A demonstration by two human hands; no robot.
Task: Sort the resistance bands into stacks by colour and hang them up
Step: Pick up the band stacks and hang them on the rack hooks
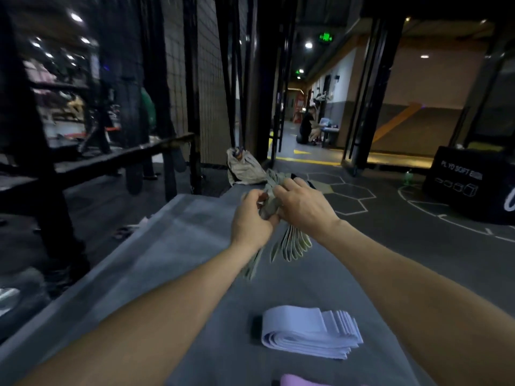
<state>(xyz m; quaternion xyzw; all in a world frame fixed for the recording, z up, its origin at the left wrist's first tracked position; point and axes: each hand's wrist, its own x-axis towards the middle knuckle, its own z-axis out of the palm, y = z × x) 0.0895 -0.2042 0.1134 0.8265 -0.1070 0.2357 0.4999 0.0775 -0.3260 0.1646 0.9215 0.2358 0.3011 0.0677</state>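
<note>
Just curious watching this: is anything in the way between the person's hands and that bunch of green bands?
Nothing visible. The left hand and right hand both grip the green bands directly, above the grey mat.

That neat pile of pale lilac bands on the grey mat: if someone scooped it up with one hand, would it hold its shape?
Probably not. The lilac stack is thin flat loops laid loose, with staggered edges, so layers would likely slide apart. The greenish bands gripped by the left hand and right hand droop and fan out, suggesting floppy, light material.
</note>
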